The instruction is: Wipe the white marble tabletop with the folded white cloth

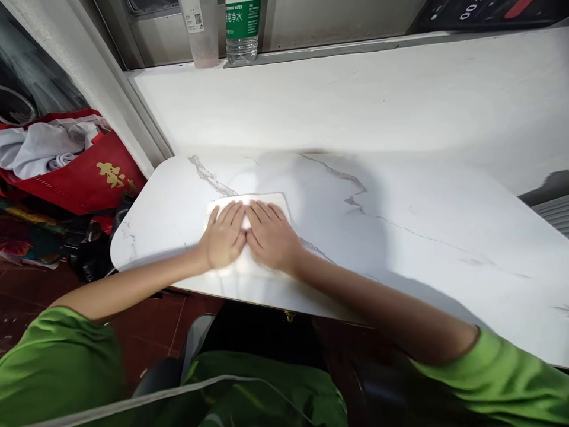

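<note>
Toward nine o'clock on the counter (pixel 422 207), left hand (pixel 224 235) and right hand (pixel 273 235) lie flat, fingers extended, upon the cloth (pixel 249 261), presumably for even pressure.

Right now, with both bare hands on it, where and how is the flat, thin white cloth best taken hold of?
Probably by its far right corner, pinched from the far side: the flat, thin white cloth lies spread on the white, grey-veined tabletop, and that corner shows beyond the right hand. The left hand and right hand cover much of its middle.
</note>
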The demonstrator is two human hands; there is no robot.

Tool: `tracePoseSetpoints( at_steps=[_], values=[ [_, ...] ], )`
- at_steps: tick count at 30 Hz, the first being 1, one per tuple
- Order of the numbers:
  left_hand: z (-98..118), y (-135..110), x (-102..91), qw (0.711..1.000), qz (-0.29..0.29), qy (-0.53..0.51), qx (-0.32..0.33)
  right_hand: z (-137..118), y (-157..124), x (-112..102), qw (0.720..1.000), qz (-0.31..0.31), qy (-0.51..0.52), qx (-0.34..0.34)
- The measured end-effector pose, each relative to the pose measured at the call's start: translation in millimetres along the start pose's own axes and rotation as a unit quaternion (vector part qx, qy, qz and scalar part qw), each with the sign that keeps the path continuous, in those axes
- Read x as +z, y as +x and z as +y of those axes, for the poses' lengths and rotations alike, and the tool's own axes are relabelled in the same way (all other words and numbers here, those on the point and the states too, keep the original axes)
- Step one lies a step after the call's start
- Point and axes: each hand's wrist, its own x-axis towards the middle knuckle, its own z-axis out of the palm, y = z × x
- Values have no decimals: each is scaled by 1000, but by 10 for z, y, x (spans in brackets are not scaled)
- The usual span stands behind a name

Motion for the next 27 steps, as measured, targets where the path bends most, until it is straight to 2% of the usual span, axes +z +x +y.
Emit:
tracePoseSetpoints(
  at_steps=[6,9,11,14,17,20,23,27],
  values=[
    [-634,967,44,1000,10,-6,-22,467,962,280,999,11,2,33],
    [-858,1381,66,1000,20,-14,-18,670,1302,400,998,20,3,64],
    [-935,1564,74,999,21,-22,-14,775,1437,458,996,24,8,83],
    [-960,1674,77,999,19,-28,-12,867,1511,506,995,25,8,92],
    [-921,1604,82,999,19,-21,-18,859,1452,509,997,30,1,73],
    [-859,1377,84,999,20,-17,-22,722,1298,466,998,29,-4,59],
    [-820,993,56,999,20,-17,-24,428,1109,388,999,17,1,48],
    [-898,285,-49,999,23,-14,-44,-191,915,284,999,-16,20,24]
  ],
)
